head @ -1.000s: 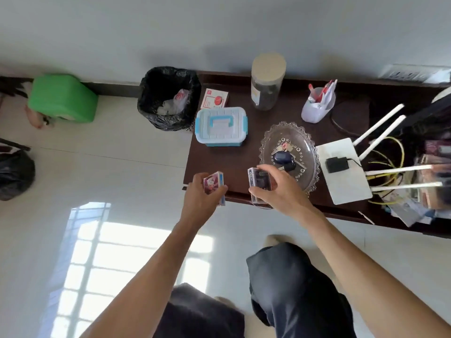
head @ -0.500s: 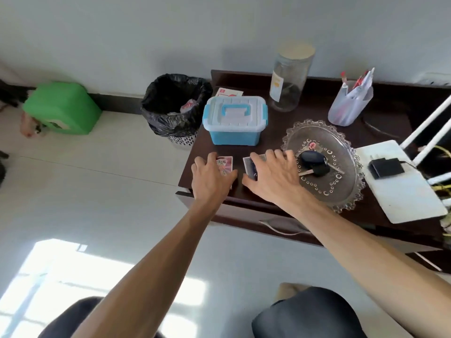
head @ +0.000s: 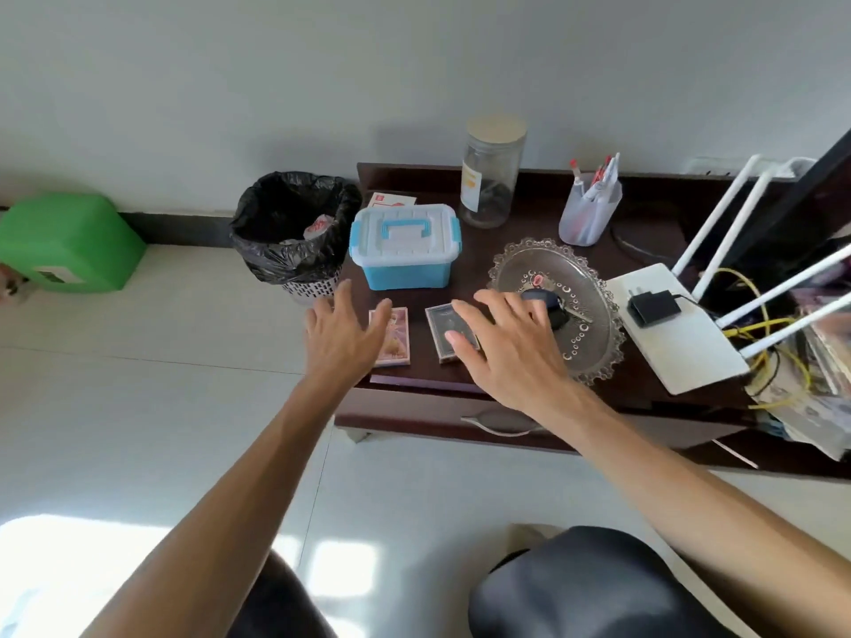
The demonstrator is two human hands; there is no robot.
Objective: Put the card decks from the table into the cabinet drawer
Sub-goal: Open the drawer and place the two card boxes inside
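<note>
Dark wood formed the table (head: 506, 214), and near its front edge two card decks were laid flat: a pink deck (head: 395, 336) on the left and a dark deck (head: 445, 331) just beside it, the two not touching. The left hand (head: 343, 338) was spread wide, fingers apart, over the pink deck's left edge, with nothing gripped. The right hand (head: 511, 347) was likewise splayed over the dark deck, its thumb lying across the box, and no hold had been closed. Below the tabletop the cabinet drawer (head: 414, 414) was seen shut, its handle (head: 499, 423) partly hidden by the right forearm. The drawer would best be pulled out first by the handle; each deck could then be pinched across its long sides, clear of the glass plate (head: 594, 324).
</note>
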